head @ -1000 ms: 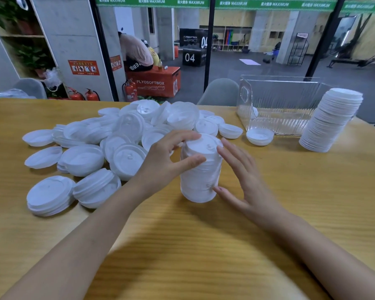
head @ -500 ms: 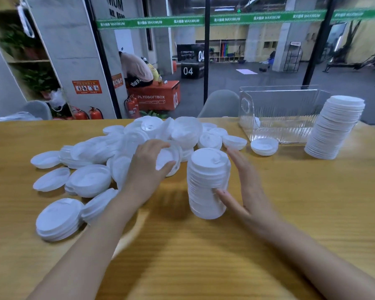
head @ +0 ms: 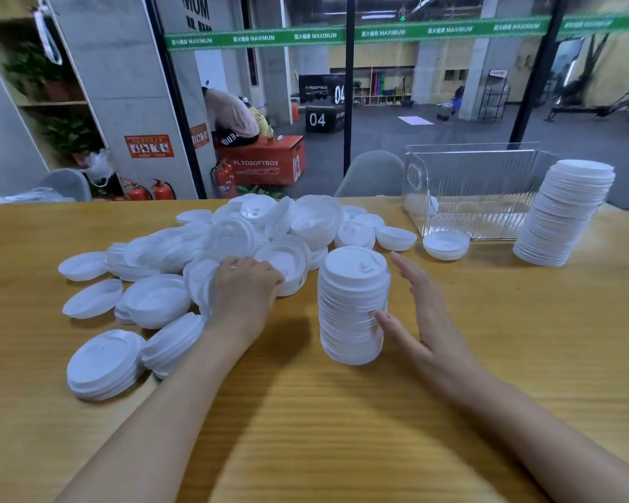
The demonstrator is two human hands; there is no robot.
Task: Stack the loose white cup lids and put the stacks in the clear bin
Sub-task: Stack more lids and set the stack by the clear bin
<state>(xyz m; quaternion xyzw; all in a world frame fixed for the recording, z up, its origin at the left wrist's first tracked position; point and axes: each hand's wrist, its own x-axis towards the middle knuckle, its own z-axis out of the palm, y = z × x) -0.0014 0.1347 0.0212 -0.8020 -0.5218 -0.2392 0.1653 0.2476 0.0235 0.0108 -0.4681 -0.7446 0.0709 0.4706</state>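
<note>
A stack (head: 353,303) of lids is standing upright on the table (head: 342,412). Just right of the stack, the right hand (head: 425,321) is resting wide, fingers straight, its thumb touching the stack's lower side. Left of the stack, the left hand (head: 246,288) is reaching into the pile (head: 182,248) of loose lids, its fingers curling over a lid (head: 291,265) at the pile's near edge. Behind the stack to the right, the bin (head: 480,190) is sitting on the table, and a lone lid (head: 445,245) is lying between the stack and the bin, just before its wall. Far right of the stack, a tall stack (head: 563,219) is leaning slightly, beside the bin. Two short stacks (head: 106,364) are lying well left of the stack, nearer the camera.
</note>
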